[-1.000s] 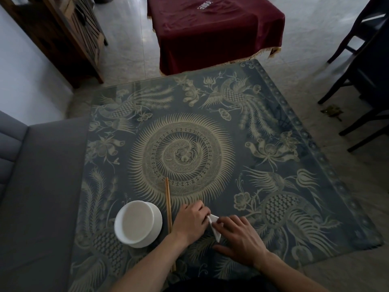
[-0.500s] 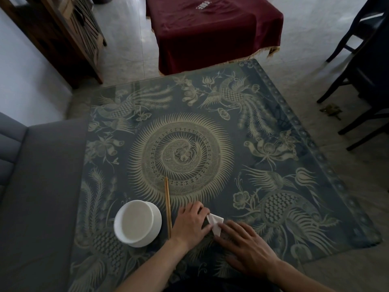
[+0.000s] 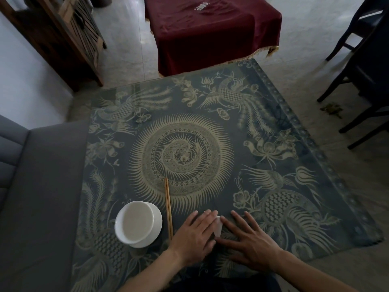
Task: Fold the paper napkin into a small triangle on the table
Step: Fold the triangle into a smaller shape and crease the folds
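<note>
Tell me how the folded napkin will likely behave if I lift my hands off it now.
The napkin is thin paper folded small, pressed flat between the left hand and right hand, so its layers may spring open slightly. It looks very light and would likely slide easily on the smooth table if nudged. It is probably floppy, so lifting by one corner could undo the folds.

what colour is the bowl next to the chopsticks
White: the bowl is plain white inside and out, seen in the head view, left of the chopsticks.
</note>
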